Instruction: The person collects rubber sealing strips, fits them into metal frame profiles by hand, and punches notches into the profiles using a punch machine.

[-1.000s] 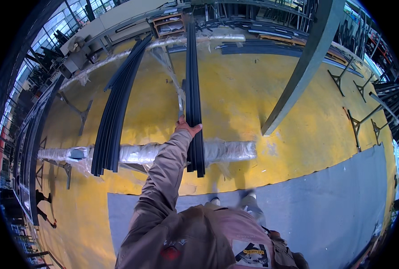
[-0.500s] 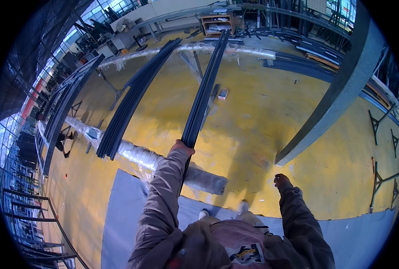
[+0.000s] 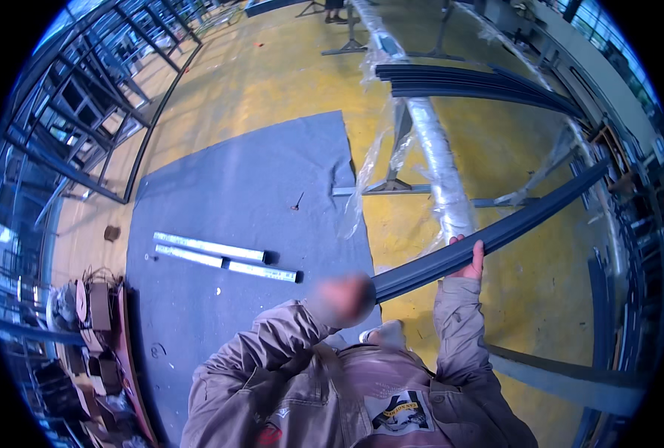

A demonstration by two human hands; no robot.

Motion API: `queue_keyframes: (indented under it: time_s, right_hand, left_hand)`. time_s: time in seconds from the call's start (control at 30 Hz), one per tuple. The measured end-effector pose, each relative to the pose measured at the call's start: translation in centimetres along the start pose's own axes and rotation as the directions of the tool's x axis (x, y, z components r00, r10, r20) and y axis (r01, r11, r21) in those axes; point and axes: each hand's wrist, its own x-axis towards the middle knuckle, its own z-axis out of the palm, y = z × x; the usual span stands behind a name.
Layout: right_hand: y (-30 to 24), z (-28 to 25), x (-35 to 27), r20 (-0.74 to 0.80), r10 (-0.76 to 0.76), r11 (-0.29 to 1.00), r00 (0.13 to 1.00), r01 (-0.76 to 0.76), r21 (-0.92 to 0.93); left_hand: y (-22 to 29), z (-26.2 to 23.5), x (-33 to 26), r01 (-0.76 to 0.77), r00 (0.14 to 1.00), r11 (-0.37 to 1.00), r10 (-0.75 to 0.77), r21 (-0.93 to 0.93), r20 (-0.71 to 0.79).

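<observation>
A bundle of long dark metal profiles [image 3: 522, 215] slants from in front of me up to the far right. My right hand [image 3: 466, 261] is closed round it from below, with fingertips showing along its far side and the thumb on the near side. Against the near end of the bundle is my left hand [image 3: 339, 299], closed over that end. It looks blurred, so its single fingers do not show. Just beyond my right hand, a support rail wrapped in clear plastic [image 3: 438, 149] passes under the profiles.
More dark profiles [image 3: 474, 82] lie across the wrapped rail farther off. On the grey floor mat [image 3: 235, 164] are several short silvery metal bars [image 3: 209, 245]. A low rack with boxes [image 3: 100, 306] stands at left, and a grey beam [image 3: 563, 373] at lower right.
The view has swung left, toward the grey mat. My right hand, empty before, now holds the profiles. My left hand has shifted to their near end.
</observation>
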Motion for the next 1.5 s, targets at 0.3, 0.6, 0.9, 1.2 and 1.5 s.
queue_keyframes:
  time_s: [0.3, 0.6, 0.9, 1.2, 1.5]
  right_hand:
    - [10.5, 17.6, -6.3, 0.719, 0.24, 0.88, 0.652, 0.166, -0.444]
    - [33.9, 14.9, -21.2, 0.431, 0.696, 0.35, 0.574, 0.252, -0.902]
    - [58.5, 15.6, -36.1, 0.154, 0.952, -0.002, 0.266, 0.506, -0.863]
    - [70.5, -6.3, -46.8, -0.173, 0.985, -0.119, -0.008, 0.693, -0.711]
    - [72.5, -10.0, -32.6, -0.106, 0.977, -0.215, 0.187, 0.824, -0.524]
  left_hand:
    - [-4.0, 0.4, -15.9, 0.272, 0.875, 0.884, -0.392, -0.381, -0.285]
    - [-4.0, -3.5, -23.1, 0.256, 0.35, 0.412, -0.883, -0.875, -0.313]
    - [-10.6, 1.9, -42.7, 0.466, -0.226, 0.154, -0.931, -0.872, -0.285]
    - [-12.8, 19.4, -53.6, 0.343, -0.603, -0.422, -0.784, -0.839, 0.148]
    - [-12.7, 21.5, -51.6, -0.126, -0.428, -0.314, -0.839, -0.941, 0.337]
